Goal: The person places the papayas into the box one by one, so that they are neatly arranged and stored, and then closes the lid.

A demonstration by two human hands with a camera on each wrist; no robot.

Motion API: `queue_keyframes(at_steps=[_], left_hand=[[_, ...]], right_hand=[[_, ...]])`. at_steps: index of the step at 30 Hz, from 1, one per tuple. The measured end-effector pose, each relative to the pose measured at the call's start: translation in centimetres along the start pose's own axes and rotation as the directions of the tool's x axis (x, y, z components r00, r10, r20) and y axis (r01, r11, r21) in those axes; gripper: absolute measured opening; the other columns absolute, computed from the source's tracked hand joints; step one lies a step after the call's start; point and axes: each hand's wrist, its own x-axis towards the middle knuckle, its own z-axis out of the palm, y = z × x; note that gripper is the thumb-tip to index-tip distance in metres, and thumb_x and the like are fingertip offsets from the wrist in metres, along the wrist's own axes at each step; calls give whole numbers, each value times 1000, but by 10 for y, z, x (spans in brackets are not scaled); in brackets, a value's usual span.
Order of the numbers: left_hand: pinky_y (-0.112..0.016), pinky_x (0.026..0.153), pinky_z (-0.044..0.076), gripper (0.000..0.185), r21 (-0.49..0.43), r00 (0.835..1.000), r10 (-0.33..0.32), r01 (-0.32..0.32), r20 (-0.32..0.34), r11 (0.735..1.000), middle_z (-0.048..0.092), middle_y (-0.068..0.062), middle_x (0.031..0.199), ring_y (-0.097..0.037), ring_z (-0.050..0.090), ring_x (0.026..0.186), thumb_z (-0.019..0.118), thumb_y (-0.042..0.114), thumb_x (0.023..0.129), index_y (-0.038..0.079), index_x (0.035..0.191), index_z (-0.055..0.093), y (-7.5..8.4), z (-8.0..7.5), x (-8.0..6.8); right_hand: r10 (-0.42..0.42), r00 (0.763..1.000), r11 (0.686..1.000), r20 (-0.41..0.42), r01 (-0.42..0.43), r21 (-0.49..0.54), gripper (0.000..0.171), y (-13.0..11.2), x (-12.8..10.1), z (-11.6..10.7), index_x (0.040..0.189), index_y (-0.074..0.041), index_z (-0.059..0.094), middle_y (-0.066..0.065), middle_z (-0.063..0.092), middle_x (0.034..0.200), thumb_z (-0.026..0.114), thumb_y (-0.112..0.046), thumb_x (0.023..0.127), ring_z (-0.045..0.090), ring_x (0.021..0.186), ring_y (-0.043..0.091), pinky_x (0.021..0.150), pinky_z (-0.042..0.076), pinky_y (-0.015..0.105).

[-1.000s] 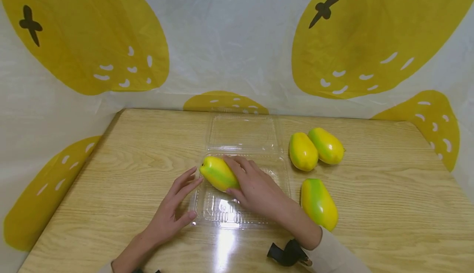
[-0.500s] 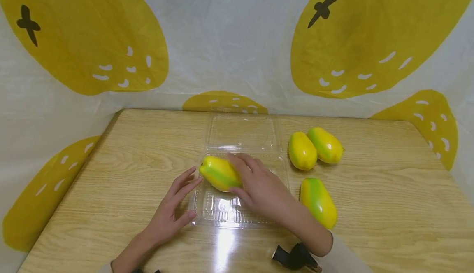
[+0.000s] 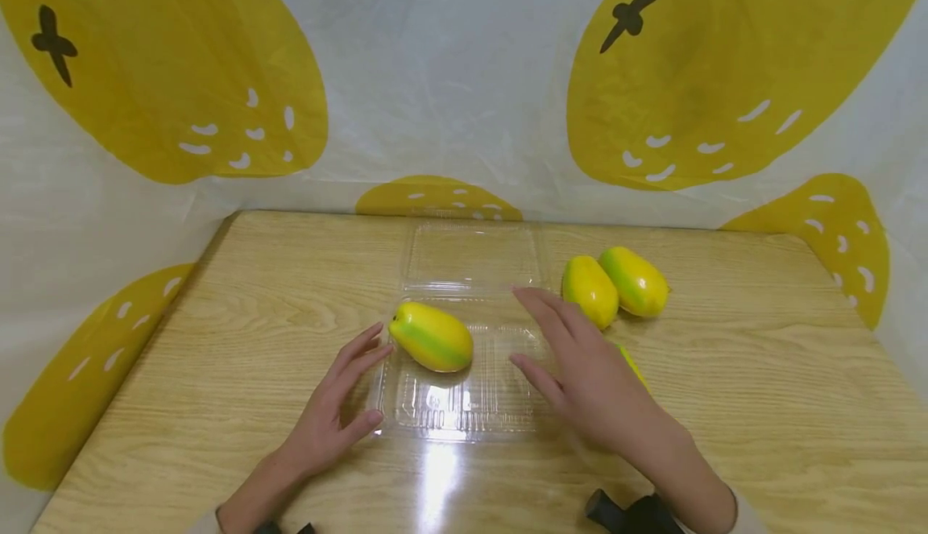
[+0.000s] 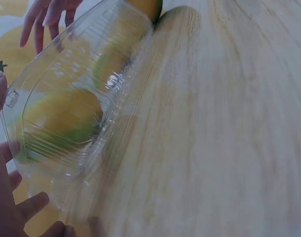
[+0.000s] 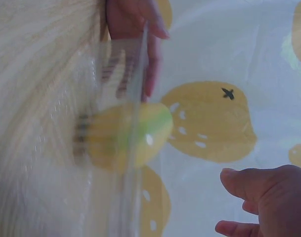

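Observation:
A yellow papaya (image 3: 433, 339) with a green stripe lies tilted in the left part of a clear plastic clamshell box (image 3: 500, 389), whose lid (image 3: 474, 256) is laid back behind it. My left hand (image 3: 326, 413) is at the box's left edge, fingers spread and loosely bent, holding nothing. In the left wrist view the papaya (image 4: 66, 118) shows through the box wall, near those fingers. My right hand (image 3: 598, 377) is over the box's right edge, apart from the papaya, with its thumb and fingers spread and nothing between them.
Two more papayas, one (image 3: 590, 292) touching the other (image 3: 636, 280), lie on the wooden table (image 3: 761, 373) to the right. A third (image 3: 633, 365) is mostly hidden behind my right hand. A lemon-print cloth (image 3: 449, 75) hangs along the table's back and sides.
My right hand has let go of the papaya in the box and moved right, now covering most of the nearest loose papaya. My left hand has stayed about where it was.

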Motion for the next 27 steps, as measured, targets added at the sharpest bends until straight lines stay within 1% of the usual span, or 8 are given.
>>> queue_keyframes(at_steps=[7,14,16,19,22,24,25,27], left_hand=[[-34,101,25,59,4,1000,14,-14,1,1000,29,-28,135,-33,34,121,51,39,87,-6,125,43,-1,0,0],[-35,101,26,57,13,1000,13,-13,-3,1000,30,-28,134,-41,36,117,51,38,87,-2,127,43,-1,-1,0],[-35,101,26,57,12,1000,13,-13,-3,1000,30,-28,134,-41,36,117,51,37,87,-2,128,43,-1,-1,0],[-35,100,26,56,11,1000,16,-16,-4,1000,30,-28,134,-40,36,116,52,36,87,-1,128,43,-1,0,1],[-34,100,26,57,11,1000,16,-16,-5,1000,30,-28,134,-40,36,116,51,37,87,-2,127,43,-1,0,1],[-33,101,26,57,10,1000,14,-14,-4,1000,30,-28,134,-40,36,116,51,37,87,-2,127,43,0,0,1],[-33,101,25,57,9,1000,13,-13,-4,1000,30,-28,134,-41,36,116,51,38,87,-3,127,44,0,-1,1],[-32,101,25,58,5,1000,13,-13,-6,1000,30,-28,135,-40,36,116,51,38,87,-4,126,44,1,-1,1]], right_hand=[[22,997,999,-74,-25,-47,68,17,-18,-19,139,-13,30,6,39,133,64,-24,81,42,115,22,88,40,40],[87,990,993,-109,-94,-65,73,36,-38,-25,137,-11,33,8,42,130,71,-22,75,44,109,23,82,41,42],[100,989,992,-106,-108,-71,73,41,-44,-24,137,-11,34,7,41,130,71,-24,75,43,111,23,83,40,42],[88,989,993,-117,-96,-61,68,47,-52,-21,136,-10,35,7,41,131,65,-33,80,39,114,24,90,34,36],[36,983,998,-177,-44,-42,66,53,-59,-16,133,-6,39,8,42,131,56,-46,83,37,112,28,95,27,29],[22,975,999,-220,-28,-22,68,56,-64,-12,131,-4,42,9,43,130,51,-52,83,37,109,30,95,24,27],[24,972,1000,-235,-28,-14,69,57,-67,-11,130,-3,43,11,43,130,53,-52,82,37,108,31,94,23,27],[65,970,998,-233,-67,1,69,59,-73,-9,131,-4,43,10,41,131,60,-48,79,36,108,31,92,22,28]])
